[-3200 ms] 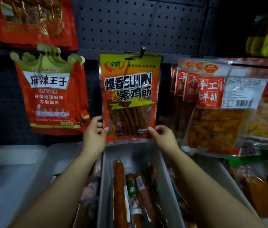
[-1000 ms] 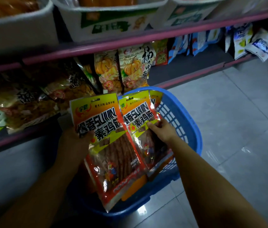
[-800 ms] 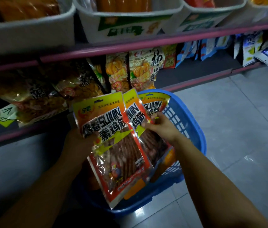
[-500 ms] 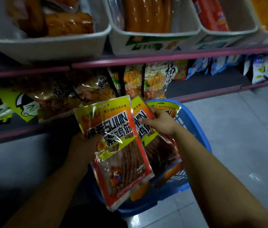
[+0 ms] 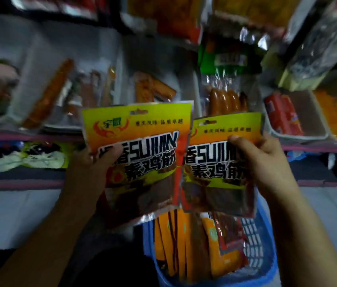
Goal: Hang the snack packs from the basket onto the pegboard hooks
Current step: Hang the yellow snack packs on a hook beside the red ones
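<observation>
Now left hand (image 5: pixel 88 168) pinches one pack (image 5: pixel 140 154), thumb on front. Right hand (image 5: pixel 267 162) pinches another pack (image 5: pixel 219 166) above basket (image 5: pixel 267 266).

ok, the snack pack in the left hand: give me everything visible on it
The left snack pack is a glossy, flat plastic pouch: yellow-green header shading to orange, red side edges, bold black-and-white Chinese lettering and a clear lower window showing dark strips. A hang slot sits top centre. It is held upright, facing the camera and tilted slightly, above the blue basket. The left hand grips its left edge, thumb across the front. Its right edge overlaps the second pack, held by the right hand.
</observation>
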{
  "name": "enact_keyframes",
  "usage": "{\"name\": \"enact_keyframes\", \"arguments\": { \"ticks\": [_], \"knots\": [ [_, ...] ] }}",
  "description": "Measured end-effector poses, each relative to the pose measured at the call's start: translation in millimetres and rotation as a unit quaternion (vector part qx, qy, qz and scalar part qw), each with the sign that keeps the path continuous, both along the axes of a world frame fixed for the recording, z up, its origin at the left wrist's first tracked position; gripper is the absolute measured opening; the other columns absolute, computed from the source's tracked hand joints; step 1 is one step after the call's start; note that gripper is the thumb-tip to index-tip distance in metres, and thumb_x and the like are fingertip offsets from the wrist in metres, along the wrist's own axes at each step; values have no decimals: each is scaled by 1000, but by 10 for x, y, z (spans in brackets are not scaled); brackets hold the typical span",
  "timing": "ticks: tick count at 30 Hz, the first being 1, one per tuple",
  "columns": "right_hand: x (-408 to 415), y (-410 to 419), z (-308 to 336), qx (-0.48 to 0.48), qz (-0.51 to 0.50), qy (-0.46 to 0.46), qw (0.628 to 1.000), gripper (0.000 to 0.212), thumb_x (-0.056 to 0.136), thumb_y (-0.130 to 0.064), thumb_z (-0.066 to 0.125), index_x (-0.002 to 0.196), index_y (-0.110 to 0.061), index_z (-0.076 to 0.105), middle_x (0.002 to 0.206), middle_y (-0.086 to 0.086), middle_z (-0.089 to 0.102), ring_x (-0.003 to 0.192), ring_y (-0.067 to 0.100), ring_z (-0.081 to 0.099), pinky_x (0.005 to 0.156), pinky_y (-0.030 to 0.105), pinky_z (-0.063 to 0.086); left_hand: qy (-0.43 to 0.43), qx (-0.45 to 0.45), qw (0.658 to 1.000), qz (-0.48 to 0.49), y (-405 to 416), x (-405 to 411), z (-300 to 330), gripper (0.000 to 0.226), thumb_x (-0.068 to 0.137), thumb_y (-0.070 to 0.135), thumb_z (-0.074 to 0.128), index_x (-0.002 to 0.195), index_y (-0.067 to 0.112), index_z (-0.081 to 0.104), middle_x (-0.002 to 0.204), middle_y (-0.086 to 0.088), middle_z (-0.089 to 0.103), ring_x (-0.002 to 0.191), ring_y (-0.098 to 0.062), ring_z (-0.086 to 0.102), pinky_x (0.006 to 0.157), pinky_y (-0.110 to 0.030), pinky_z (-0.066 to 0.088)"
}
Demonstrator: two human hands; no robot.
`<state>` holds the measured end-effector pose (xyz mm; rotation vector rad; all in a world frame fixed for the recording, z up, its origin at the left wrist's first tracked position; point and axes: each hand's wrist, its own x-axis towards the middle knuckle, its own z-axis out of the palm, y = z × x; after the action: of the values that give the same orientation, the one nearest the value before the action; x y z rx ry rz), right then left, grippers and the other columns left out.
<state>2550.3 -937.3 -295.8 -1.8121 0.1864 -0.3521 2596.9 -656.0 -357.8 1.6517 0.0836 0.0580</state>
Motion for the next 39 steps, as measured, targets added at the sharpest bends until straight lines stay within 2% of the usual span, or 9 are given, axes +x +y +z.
{"name": "enact_keyframes", "arguments": {
  "ticks": [3, 6, 8, 11, 15, 21, 25, 32, 39],
  "knots": [
    [230, 388, 560, -60, 29, -66, 996, 29, 80, -41, 64, 74, -13, 66, 62, -4, 68, 55, 8, 63, 47, 29, 50, -84, 12, 994, 63, 354, 72, 557, 35, 79, 49, 67, 88, 15, 66, 86, -17, 71, 81, -37, 69, 69, -53, 58],
    [463, 858, 985, -81, 83, -139, 984, 18, 85, -39, 61, 70, -32, 70, 57, -14, 67, 51, -1, 61, 42, 26, 51, -150, 15, 982, 110, 672, 103, 1032, 8, 83, 38, 67, 88, 32, 70, 80, 14, 74, 74, -7, 72, 60, -28, 58],
    [618, 1157, 1179, -89, 109, -167, 976, 17, 86, -38, 59, 74, -33, 70, 63, -11, 70, 57, 1, 65, 49, 21, 52, -167, 10, 977, 130, 859, 144, 1250, 10, 86, 32, 65, 91, 26, 71, 80, 14, 74, 77, -8, 71, 72, -33, 57],
    [838, 1529, 1400, -76, 131, -186, 971, 23, 85, -36, 57, 82, -17, 68, 80, 5, 74, 77, 25, 71, 71, 42, 57, -182, -5, 971, 154, 1145, 282, 1494, 8, 87, 27, 64, 82, 23, 69, 71, 16, 72, 73, -3, 69, 74, -32, 53],
    [1110, 1937, 1662, -36, 132, -225, 965, 20, 92, -20, 56, 77, -28, 66, 76, -10, 73, 75, 13, 69, 74, 35, 54, -207, -29, 957, 200, 1537, 546, 1713, 24, 88, 25, 63, 71, 38, 71, 68, 29, 68, 68, 8, 65, 65, -23, 47],
    [1465, 2376, 1959, -14, 97, -273, 957, 10, 86, -20, 67, 76, -19, 66, 70, -14, 73, 64, 2, 69, 53, 13, 51, -238, -17, 940, 245, 1937, 1036, 1956, 20, 88, 25, 62, 69, 25, 66, 69, 12, 69, 73, -13, 67, 64, -29, 50],
    [1607, 2558, 2110, -14, 63, -314, 947, 11, 82, -26, 71, 73, -20, 69, 73, -7, 74, 66, 10, 71, 57, 21, 56, -264, -24, 936, 231, 2079, 1257, 2040, 20, 87, 26, 64, 67, 29, 66, 61, 23, 68, 67, 1, 65, 57, -22, 44],
    [1904, 2840, 2435, -37, -17, -380, 924, 18, 84, -28, 70, 68, -22, 67, 66, -11, 71, 61, 5, 66, 58, 19, 50, -276, -42, 943, 182, 2130, 1536, 2079, 26, 86, 27, 65, 69, 46, 69, 67, 22, 70, 71, -3, 68, 63, -27, 49],
    [2043, 2834, 2501, -17, -39, -369, 928, 25, 85, -24, 70, 61, -17, 63, 64, 2, 68, 60, 13, 60, 56, 24, 47, -286, -62, 944, 156, 2119, 1716, 2157, 9, 87, 27, 64, 79, 29, 69, 82, 13, 71, 85, -14, 67, 70, -29, 50]
  ]
}}
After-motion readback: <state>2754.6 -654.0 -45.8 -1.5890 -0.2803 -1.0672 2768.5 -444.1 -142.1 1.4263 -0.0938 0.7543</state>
